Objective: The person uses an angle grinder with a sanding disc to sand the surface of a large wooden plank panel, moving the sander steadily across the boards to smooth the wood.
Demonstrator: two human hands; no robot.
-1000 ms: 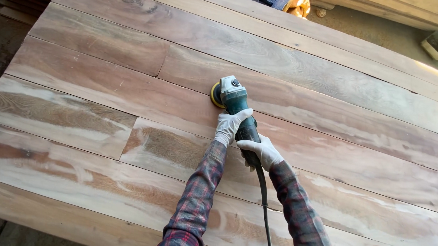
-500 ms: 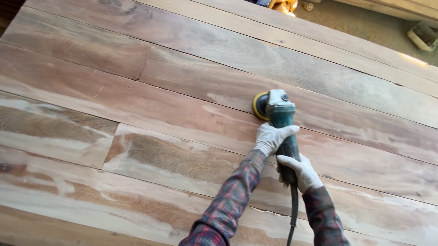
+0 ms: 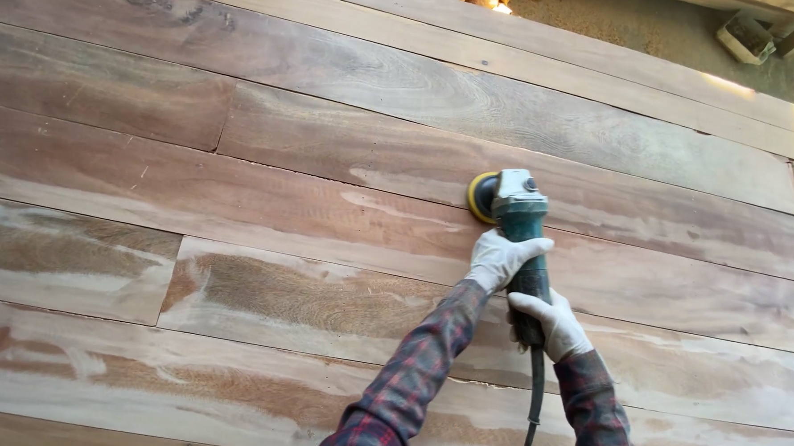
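Nearest to me, two plaid sleeves (image 3: 396, 401) came up from the six o'clock edge, and a black cord (image 3: 533, 404) trailed down between them. The right hand (image 3: 553, 325), in a white glove, was closed around the rear handle of the green angle grinder (image 3: 521, 235). Just beyond it, toward eleven o'clock, the gloved left hand (image 3: 503, 258) was wrapped over the grinder's body. The tool lay on the wide plank surface (image 3: 281, 219), right of centre, its yellow sanding disc (image 3: 482, 198) pressed flat on the wood at the head's nine o'clock side. Pale sanded streaks showed on the boards. Farther off, at two o'clock, a grey block (image 3: 746, 36) sat on the dusty ground.
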